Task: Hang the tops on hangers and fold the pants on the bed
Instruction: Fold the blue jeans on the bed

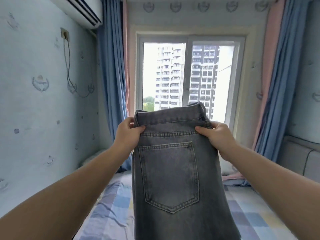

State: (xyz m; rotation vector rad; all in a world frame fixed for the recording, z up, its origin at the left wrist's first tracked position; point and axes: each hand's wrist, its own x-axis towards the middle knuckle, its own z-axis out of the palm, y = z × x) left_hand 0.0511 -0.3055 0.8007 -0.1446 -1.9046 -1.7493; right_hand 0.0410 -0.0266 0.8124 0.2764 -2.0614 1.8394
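Hanging from both grips, the faded grey denim jeans (169, 170) are held upright in the air, one back pocket facing the camera. The left hand (127, 134) pinches the waistband's left end, thumb on the near face; the right hand (220, 137) pinches the right end likewise. Below the grips lies the bed with pastel checked sheet (110, 205). Beyond the grips stand a white-framed sliding window (190, 75) and long blue curtains (112, 75).

Bed (251, 213): wrinkled pastel checked sheet (110, 205); pale bedding (228, 168) bunched at far end
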